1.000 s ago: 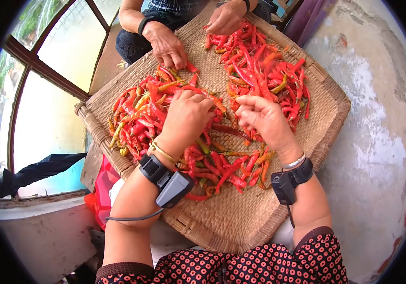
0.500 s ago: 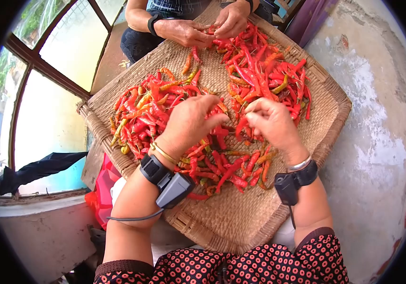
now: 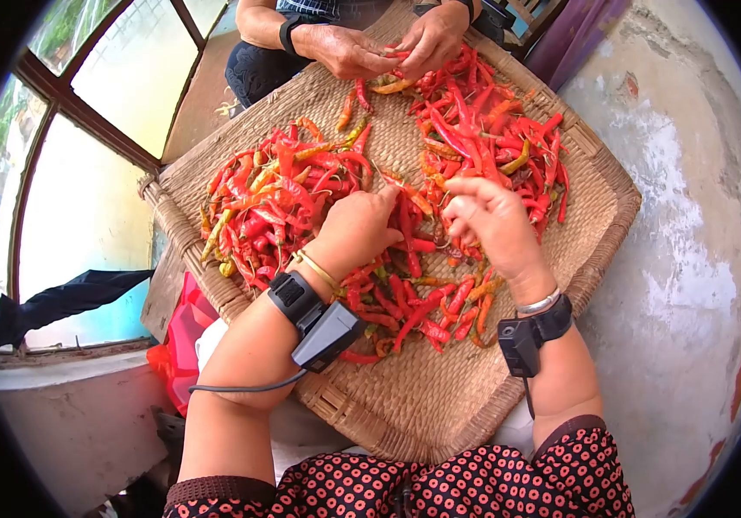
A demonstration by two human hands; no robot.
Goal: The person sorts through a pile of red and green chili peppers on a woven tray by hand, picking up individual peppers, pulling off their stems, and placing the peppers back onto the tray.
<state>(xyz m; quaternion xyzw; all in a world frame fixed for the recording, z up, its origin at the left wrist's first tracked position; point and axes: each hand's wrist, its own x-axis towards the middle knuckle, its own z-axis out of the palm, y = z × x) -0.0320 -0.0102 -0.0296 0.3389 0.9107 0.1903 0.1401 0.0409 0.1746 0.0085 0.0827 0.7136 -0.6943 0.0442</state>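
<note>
A woven tray [image 3: 440, 397] lies before me with red, orange and greenish chili peppers heaped on it. My left hand [image 3: 355, 231] is over the left heap [image 3: 271, 198], thumb spread away from the index finger. Its fingertips are right at an orange chili [image 3: 414, 198], and a red chili [image 3: 414, 245] lies by the thumb. To the right, my right hand [image 3: 493, 223] is raised over the middle of the peppers, fingers loosely bent and apart, with no pepper showing in them. Below both hands lies a smaller group of chilies [image 3: 422, 309].
Across the tray, another person's hands [image 3: 388, 47] hold a red chili above the far right heap [image 3: 483, 129]. A window [image 3: 85, 216] and a dark folded umbrella [image 3: 64, 306] are on the left. A worn plaster wall [image 3: 673, 216] stands at right.
The red chili in my right hand has left it, and its fingers have loosened. My left hand has shifted slightly down, its fingers now at the orange chili. The other person's hands moved slightly.
</note>
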